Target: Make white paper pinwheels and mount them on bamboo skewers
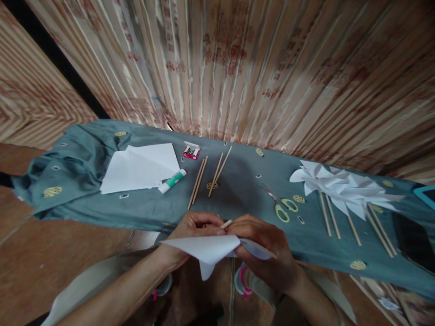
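The left hand (197,231) and right hand (267,240) both pinch a white paper pinwheel (210,249) and wooden stick (226,224) at the cloth's near edge; this one looks half made. Scissors (282,210) lie beyond. To the right, a pile of pinwheels (336,183) looks done. Four loose sticks (215,182), a glue stick (172,181) and paper sheets (139,167) are left, near a small red box (191,151).

L+R hands (263,242) w/ wht paper (207,249)
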### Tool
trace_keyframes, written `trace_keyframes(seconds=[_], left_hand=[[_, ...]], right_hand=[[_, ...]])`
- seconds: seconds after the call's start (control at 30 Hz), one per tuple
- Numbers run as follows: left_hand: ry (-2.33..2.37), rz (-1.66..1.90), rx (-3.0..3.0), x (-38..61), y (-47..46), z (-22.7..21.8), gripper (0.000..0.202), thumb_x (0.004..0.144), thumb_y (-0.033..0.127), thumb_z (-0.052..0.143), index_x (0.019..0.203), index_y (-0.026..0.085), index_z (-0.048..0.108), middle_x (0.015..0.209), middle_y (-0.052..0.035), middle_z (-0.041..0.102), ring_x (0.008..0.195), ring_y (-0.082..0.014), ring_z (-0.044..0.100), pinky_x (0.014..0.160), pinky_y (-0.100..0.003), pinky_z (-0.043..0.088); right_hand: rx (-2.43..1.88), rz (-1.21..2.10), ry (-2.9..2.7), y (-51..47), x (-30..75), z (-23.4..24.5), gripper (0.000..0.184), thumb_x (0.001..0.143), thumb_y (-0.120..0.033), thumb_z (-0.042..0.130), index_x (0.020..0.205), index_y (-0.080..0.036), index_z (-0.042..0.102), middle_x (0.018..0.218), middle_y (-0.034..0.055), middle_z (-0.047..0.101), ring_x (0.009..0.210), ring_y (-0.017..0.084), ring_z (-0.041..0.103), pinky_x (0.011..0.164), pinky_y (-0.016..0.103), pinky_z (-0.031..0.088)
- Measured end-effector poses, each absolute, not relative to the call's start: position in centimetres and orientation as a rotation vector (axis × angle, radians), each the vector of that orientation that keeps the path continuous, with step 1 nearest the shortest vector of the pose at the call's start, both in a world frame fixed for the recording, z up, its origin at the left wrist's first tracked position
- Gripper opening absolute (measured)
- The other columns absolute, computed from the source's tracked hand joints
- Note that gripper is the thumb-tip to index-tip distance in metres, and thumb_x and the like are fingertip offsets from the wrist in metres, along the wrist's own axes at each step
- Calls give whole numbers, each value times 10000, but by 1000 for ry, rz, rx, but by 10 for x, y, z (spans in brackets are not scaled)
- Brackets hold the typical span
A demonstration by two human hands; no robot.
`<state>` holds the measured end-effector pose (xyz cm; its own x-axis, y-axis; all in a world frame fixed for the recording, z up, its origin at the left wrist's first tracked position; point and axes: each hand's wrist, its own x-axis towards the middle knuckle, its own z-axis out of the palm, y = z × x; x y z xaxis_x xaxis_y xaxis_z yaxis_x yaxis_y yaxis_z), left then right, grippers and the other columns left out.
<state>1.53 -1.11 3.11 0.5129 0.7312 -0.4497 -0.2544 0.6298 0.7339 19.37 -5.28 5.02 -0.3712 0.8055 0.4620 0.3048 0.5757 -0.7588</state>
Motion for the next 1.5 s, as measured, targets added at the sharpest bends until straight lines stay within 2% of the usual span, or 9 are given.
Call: trace_keyframes(seconds=[0.37, 0.47, 0.6, 0.87, 1.03, 1.2, 1.5], left_hand=[[900, 694, 607, 21, -16, 34, 307, 418, 372, 896, 574, 155, 745, 554, 2, 635, 509, -70, 536, 494, -168, 357], [845, 705, 670, 17, -14, 34, 265, 459, 349, 890, 617, 176, 765, 636, -6, 651, 554, -81, 553, 507, -177, 380], [742, 721, 803, 11, -11, 30, 219, 578, 372, 846, 720, 216, 788, 753, -23, 661, 614, -85, 541, 530, -185, 394], [750, 700, 971, 10, -14, 24, 120, 704, 320, 772, 808, 264, 791, 774, -29, 670, 725, -118, 560, 655, -203, 423], [716, 739, 959, 9, -15, 19, 97, 701, 313, 777, 792, 280, 790, 776, -27, 687, 712, -119, 569, 660, -207, 430], [718, 746, 929, 10, -17, 19, 98, 683, 308, 790, 774, 270, 792, 764, -41, 685, 698, -130, 577, 654, -224, 440], [747, 772, 917, 9, -18, 21, 177, 609, 376, 836, 731, 257, 792, 738, -61, 671, 675, -145, 573, 650, -254, 459]], right_hand=[[-1073, 889, -1760, -54, 189, 50, 76, 800, -116, 642, 805, -191, 647, 776, 19, 687, 741, 148, 642, 705, 275, 519], [-966, 802, -1841, -55, 192, 54, 64, 844, -161, 592, 862, -188, 646, 794, 33, 692, 765, 156, 643, 714, 287, 522], [-898, 586, -1979, -57, 195, 62, 136, 905, -244, 523, 941, -179, 636, 805, 47, 698, 788, 168, 654, 718, 293, 529], [-898, 393, -2030, -55, 197, 70, 197, 949, -243, 457, 1062, -194, 611, 859, 65, 723, 825, 187, 687, 732, 327, 561], [-887, 390, -2012, -55, 196, 68, 176, 934, -209, 485, 1056, -177, 609, 880, 71, 727, 842, 181, 680, 751, 315, 559], [-898, 407, -1997, -55, 194, 69, 172, 936, -237, 487, 1035, -183, 618, 864, 65, 728, 821, 178, 684, 742, 305, 555], [-900, 449, -1985, -58, 193, 69, 154, 932, -220, 484, 1007, -187, 614, 826, 59, 719, 798, 172, 674, 724, 306, 550]])
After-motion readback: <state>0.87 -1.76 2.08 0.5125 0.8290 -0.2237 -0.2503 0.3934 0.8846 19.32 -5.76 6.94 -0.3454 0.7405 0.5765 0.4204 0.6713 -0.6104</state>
